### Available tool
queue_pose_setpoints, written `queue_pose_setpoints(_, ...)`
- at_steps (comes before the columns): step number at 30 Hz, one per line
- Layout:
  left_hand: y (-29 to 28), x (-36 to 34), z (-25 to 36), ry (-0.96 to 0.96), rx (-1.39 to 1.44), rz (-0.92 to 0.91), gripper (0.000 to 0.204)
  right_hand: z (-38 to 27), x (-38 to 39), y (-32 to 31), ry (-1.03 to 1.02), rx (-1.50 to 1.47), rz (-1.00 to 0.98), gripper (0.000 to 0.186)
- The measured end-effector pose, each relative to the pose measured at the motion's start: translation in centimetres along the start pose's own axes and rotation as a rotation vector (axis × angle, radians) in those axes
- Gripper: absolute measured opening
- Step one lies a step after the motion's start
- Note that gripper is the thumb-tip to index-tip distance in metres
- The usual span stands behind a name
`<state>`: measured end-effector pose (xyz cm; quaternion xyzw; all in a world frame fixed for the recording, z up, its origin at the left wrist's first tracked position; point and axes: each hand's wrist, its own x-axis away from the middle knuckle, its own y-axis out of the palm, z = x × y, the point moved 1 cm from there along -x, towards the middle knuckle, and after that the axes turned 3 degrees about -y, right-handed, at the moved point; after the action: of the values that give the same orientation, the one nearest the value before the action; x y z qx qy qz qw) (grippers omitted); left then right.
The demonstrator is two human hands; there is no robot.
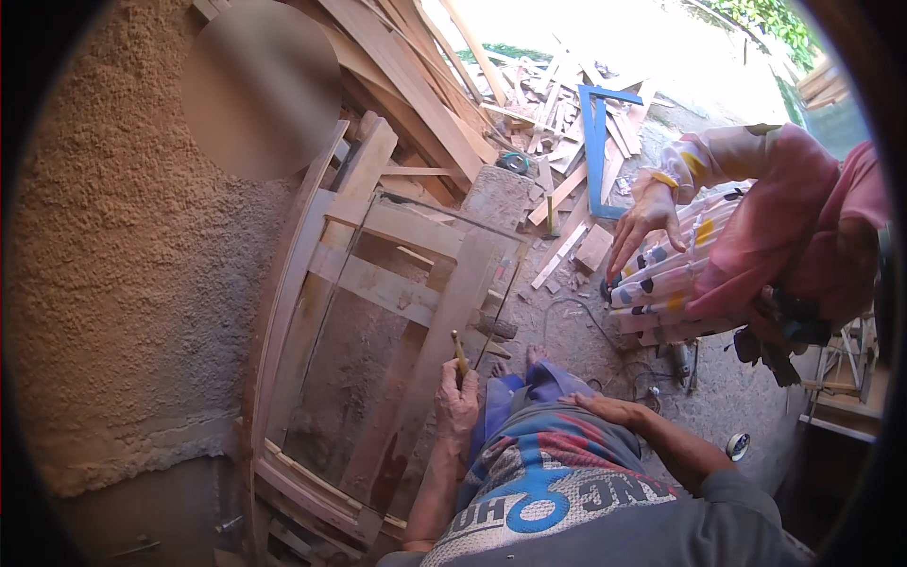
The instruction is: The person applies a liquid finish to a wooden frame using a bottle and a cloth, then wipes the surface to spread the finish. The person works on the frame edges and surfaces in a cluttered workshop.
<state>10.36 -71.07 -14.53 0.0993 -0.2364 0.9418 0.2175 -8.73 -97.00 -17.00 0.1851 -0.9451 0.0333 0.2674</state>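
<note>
My left hand [455,406] is closed around a slim, brass-coloured, pen-shaped tool [460,352] that points upward. It is held beside the near edge of a pale wooden frame [444,321]. Over the frame lies what looks like a clear pane [354,378] with thin dark edges. Several slats of the frame show through it. My right hand [597,407] rests on my shirt at the waist, its fingers stretched out and nothing seen in it.
Another person in pink and patterned clothes [756,246] bends in from the right, one hand [647,222] hanging down. Beyond lie a blue angled frame [592,151], a tape measure [513,163] and scrap wood [567,180]. Long boards [406,76] lean by a rough wall [123,265]. A cord [586,312] crosses the floor.
</note>
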Motion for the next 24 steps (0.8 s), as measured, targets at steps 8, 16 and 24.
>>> queue_pose_setpoints(8, -3.0, -3.2, -0.8, 0.083, 0.254, -0.043, 0.025, 10.6, 11.3, 4.6, 0.744, 0.363, -0.100, 0.064)
queue_pose_setpoints(16, 0.1, -3.6, 0.2, 0.118, 0.314, -0.208, 0.025, 0.1, 10.7, -7.9, 0.459, 0.713, 0.940, 0.047)
queue_pose_setpoints(24, 2.3, -2.6, 2.2, 0.156, 0.220, -0.312, 0.022, -2.8, 14.3, -14.1, 0.232, 1.744, 0.818, 0.048)
